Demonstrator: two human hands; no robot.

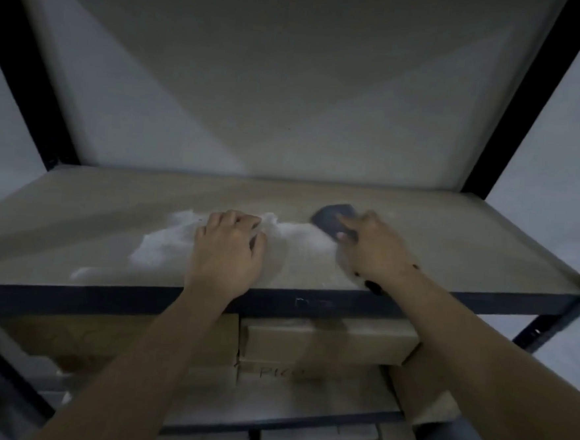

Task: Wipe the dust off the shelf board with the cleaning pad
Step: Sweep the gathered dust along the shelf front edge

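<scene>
- Right hand (pixel 371 246): arm stretched over the shelf board (pixel 452 238), palm down, fingers clamped on the dark cleaning pad (pixel 333 219), pressing it flat to the board.
- Pad sits right of board centre, just beside the right end of the white dust patch (pixel 167 242).
- Left hand (pixel 228 246): palm down on the board near its front edge, fingers curled, resting on the dust; whether it holds anything, cannot tell.
- Dust runs from the pad leftward past the left hand toward the board's front-left.
- Shelf below the board: cardboard boxes (pixel 324 342) packed side by side; contents hidden.
- Frame motion-blurred.
</scene>
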